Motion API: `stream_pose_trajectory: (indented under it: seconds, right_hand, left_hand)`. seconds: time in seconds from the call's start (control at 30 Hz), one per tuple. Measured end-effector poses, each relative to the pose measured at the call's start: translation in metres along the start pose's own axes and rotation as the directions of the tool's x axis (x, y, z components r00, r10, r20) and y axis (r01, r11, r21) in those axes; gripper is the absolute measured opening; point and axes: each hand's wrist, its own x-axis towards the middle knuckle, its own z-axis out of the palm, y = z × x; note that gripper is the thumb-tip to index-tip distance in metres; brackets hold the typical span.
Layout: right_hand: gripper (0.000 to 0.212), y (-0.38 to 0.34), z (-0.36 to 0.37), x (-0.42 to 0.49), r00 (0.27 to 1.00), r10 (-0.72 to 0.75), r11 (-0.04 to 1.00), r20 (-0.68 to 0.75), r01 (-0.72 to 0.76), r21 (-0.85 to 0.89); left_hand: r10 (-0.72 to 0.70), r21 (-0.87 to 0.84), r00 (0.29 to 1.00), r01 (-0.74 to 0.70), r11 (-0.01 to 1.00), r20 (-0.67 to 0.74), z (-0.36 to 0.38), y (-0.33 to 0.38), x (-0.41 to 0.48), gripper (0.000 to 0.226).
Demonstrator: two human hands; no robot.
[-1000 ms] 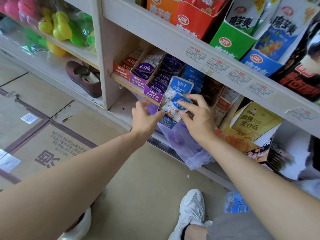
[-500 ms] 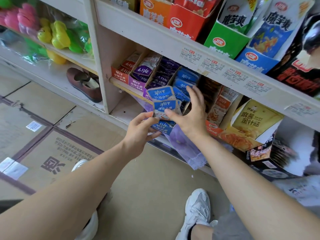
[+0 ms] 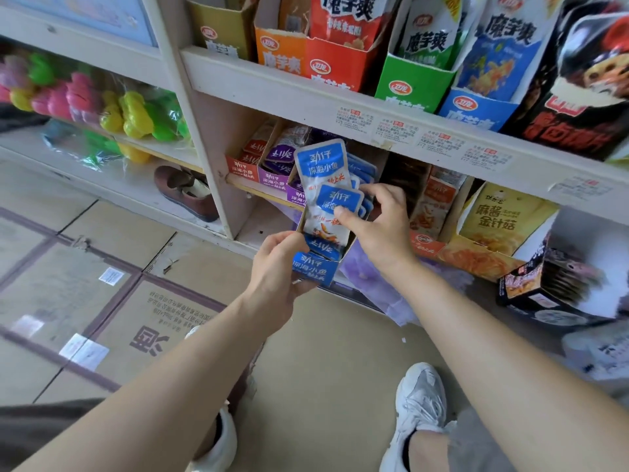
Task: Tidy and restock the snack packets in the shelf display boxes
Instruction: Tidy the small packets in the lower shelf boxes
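A blue display box of small fish snack packets is tipped forward out of the lower shelf. My left hand grips the box's front left corner. With thumb and fingers, my right hand pinches a blue and white packet at the front of the box. A taller blue packet stands up behind it. Several more blue packets lie stacked further back. Purple and red boxes of the same snack sit to the left on the shelf.
The upper shelf holds upright orange, red, green and blue snack boxes. An orange box and a yellow mushroom snack box stand to the right. A brown shoe lies at bottom left. Flattened cardboard covers the floor by my white shoes.
The blue box has come further out of the shelf toward me. My left hand moved onto its front corner, and my right hand curled down onto the front packet.
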Motion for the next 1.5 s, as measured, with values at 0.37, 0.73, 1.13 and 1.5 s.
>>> stream_pose_trajectory:
  seconds: [0.37,0.73,1.13,1.5]
  right_hand:
    - [0.072,-0.012,-0.015,-0.031,0.961,-0.037,0.999,0.273,0.046,-0.028]
    - [0.01,-0.019,-0.039,-0.062,0.926,0.284,0.92,0.249,-0.336,0.202]
    - [0.021,-0.018,-0.048,-0.074,0.741,0.573,0.575,0.35,-0.668,0.473]
    - [0.025,-0.018,-0.02,-0.1,0.986,0.154,0.988,-0.057,-0.155,-0.002]
  left_hand:
    - [0.018,0.318,0.998,0.003,0.948,-0.063,-0.024,0.029,-0.035,0.021]
    - [-0.014,0.443,0.996,-0.025,0.896,0.085,-0.042,0.028,-0.078,0.05]
    - [-0.046,0.276,0.998,0.036,0.961,0.03,-0.041,0.002,-0.073,0.034]
    - [-0.036,0.272,0.997,0.017,0.962,0.063,-0.032,-0.008,-0.073,0.03]
